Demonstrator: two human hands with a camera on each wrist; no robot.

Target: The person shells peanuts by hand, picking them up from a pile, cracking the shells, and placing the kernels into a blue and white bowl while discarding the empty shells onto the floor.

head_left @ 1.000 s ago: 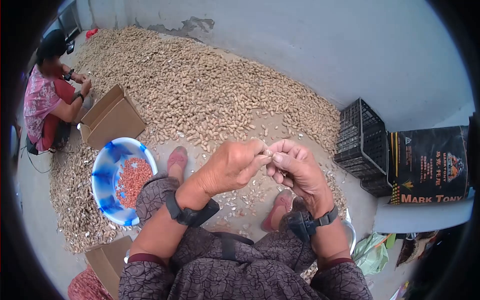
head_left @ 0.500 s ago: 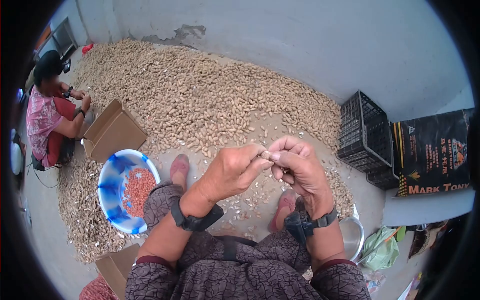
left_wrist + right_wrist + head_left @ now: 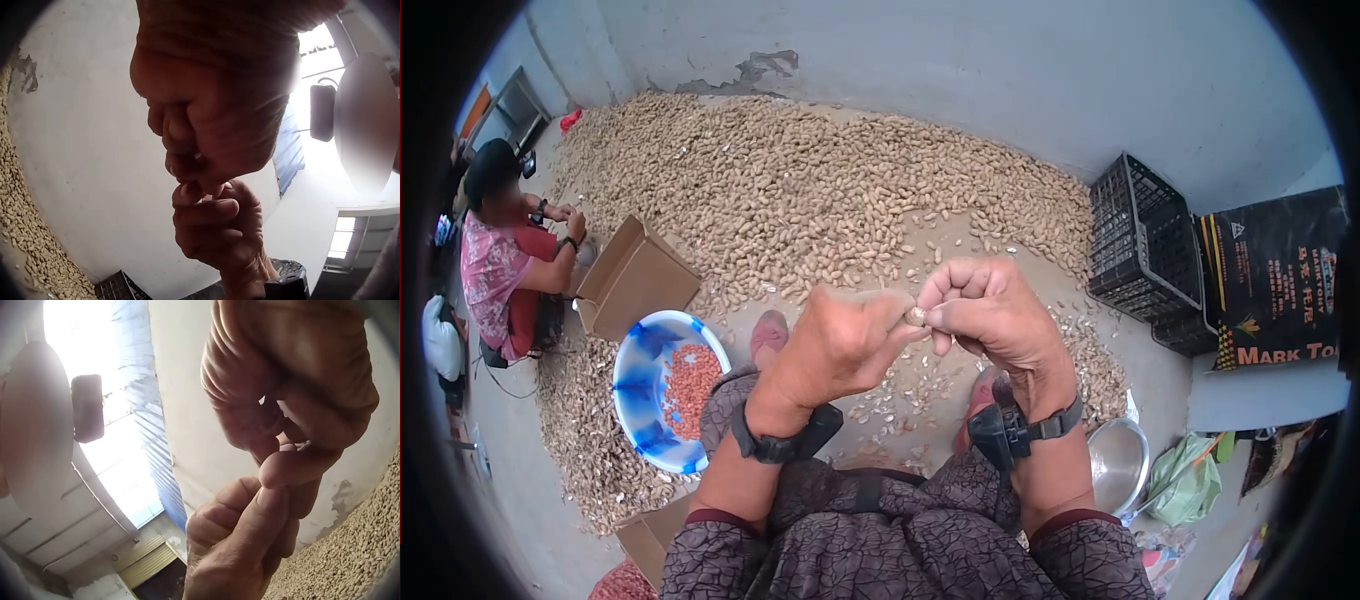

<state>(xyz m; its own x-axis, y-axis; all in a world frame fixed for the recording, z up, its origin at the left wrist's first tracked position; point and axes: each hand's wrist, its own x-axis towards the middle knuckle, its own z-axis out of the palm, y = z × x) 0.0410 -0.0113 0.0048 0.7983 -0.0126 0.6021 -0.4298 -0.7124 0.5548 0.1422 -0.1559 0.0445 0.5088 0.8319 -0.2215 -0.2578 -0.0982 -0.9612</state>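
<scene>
Both hands meet in front of the body, above the floor between the feet. A small tan peanut in its shell sits between their fingertips. My left hand pinches it from the left with thumb and forefinger. From the other side, the thumb and forefinger of my right hand grip it too. In the left wrist view the right hand touches the left one's fingertips, and the peanut is hidden there. The right wrist view shows the left hand against the right fingers.
A wide heap of unshelled peanuts spreads along the wall. Left stand a blue-and-white basin of red kernels, a cardboard box and a crouching person. Right are black crates and a metal bowl.
The head view has shifted, so the basin and crates sit further right in it. Both hands stay together at the peanut, with small shifts of the fingers and the right hand slightly turned.
</scene>
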